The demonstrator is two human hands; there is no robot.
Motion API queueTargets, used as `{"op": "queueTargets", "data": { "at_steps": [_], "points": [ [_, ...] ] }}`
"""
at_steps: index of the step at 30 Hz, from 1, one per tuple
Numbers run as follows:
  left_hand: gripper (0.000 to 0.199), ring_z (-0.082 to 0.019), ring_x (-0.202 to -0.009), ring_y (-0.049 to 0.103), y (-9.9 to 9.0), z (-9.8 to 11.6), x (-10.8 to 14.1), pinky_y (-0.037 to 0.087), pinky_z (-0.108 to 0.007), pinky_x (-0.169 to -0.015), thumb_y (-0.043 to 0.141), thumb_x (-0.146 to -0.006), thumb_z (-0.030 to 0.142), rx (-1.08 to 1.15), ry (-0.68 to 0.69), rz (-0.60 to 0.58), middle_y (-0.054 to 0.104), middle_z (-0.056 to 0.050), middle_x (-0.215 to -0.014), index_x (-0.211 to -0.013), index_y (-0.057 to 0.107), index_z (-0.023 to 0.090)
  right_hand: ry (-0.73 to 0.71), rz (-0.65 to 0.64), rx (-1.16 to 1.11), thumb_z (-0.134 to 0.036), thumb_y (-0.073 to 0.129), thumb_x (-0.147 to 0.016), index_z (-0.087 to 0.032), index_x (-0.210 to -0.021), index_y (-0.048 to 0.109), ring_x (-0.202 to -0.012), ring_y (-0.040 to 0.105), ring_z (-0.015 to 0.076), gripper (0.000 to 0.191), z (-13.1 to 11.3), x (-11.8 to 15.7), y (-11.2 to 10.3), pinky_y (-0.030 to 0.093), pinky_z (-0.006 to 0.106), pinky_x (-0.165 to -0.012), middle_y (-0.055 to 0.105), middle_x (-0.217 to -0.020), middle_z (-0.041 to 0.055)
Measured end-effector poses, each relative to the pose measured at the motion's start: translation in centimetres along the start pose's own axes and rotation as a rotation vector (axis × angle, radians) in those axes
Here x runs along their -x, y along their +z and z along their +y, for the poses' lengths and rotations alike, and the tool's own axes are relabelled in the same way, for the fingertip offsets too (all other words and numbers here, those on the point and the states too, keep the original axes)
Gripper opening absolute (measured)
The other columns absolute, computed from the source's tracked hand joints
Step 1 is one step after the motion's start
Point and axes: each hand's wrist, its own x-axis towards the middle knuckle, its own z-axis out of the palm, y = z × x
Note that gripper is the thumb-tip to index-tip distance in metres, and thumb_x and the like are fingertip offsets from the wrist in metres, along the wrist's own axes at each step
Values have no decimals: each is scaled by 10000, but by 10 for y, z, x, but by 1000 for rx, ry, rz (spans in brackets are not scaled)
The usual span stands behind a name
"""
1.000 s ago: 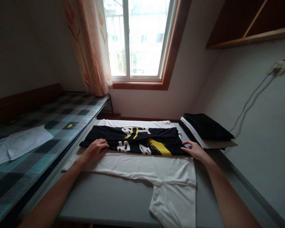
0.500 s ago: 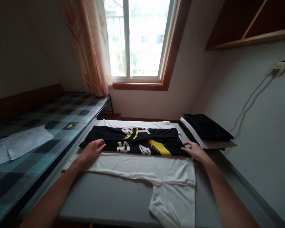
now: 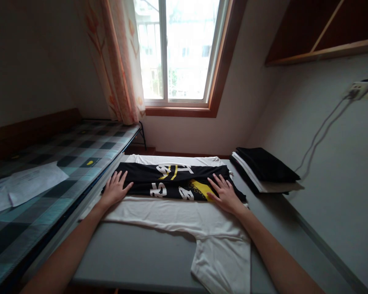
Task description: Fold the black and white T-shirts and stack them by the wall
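Note:
A black T-shirt (image 3: pixel 144 177) with white lettering and a yellow print lies folded into a long strip. It rests on a white T-shirt (image 3: pixel 168 212) spread over the grey table, one sleeve pointing toward me. My left hand (image 3: pixel 114 190) lies flat on the strip's left end, fingers spread. On the right end, over part of the yellow print, my right hand (image 3: pixel 223 194) also rests with spread fingers. Neither hand grips the cloth.
A stack of folded black and white clothes (image 3: pixel 265 169) sits at the table's back right, by the wall. To the left stands a bed (image 3: pixel 79 151) with a checked mattress and papers (image 3: pixel 38 183). The grey table (image 3: pixel 141 253) shows in front. A window (image 3: pixel 184 53) is behind.
Both hands have let go of the black T-shirt's near corners and now lie open on top of it. My right hand moved left and inward; my left hand moved slightly forward.

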Motion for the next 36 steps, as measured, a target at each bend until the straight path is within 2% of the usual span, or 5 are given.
{"op": "queueTargets", "data": {
  "at_steps": [8, 18, 25, 29, 36],
  "points": [
    [771, -312, -1471, 174, -2, -3, 1, 163, -532, -1155, 317, -917, 581, -58, -108, -64, 196, -182, -1586, -1515, 276, 96, 58, -147, 26, -651, 252, -935, -262, -1502, 343, -1462, 200, 306, 694, 1, -1, 1, 196, 555, -1151, 252, -1584, 101],
    [539, -353, -1215, 494, -21, -4, 3, 383, -496, -992, 336, -935, 387, -45, -238, 110, 555, -182, -1364, -1365, 525, 124, 37, -120, -19, -595, 290, -947, -253, -1477, 401, -1447, 254, 288, 640, 6, -1, 2, 222, 530, -1152, 303, -1567, 88],
    [594, -340, -1159, 576, -36, -16, -40, 449, -390, -933, 525, -818, 421, 34, -286, -45, 621, -212, -1255, -1309, 548, 87, 22, -110, -79, -566, 334, -942, -227, -1457, 437, -1440, 268, 304, 625, 10, -1, 1, 227, 536, -1146, 321, -1557, 104],
    [501, -323, -1077, 636, -42, -26, -67, 484, -324, -836, 581, -749, 379, 128, -347, -102, 682, -203, -1138, -1136, 632, 65, 30, -129, -117, -555, 349, -940, -218, -1450, 448, -1442, 263, 305, 619, 11, 0, -1, 214, 535, -1153, 325, -1556, 102],
    [229, -248, -693, 664, -44, -34, -79, 463, -272, -577, 655, -635, 361, 316, -350, -151, 656, -62, -625, -682, 606, 142, 27, -126, -149, -537, 380, -937, -196, -1440, 462, -1443, 263, 302, 614, 11, 0, -2, 209, 528, -1158, 333, -1550, 116]
  ]
}}
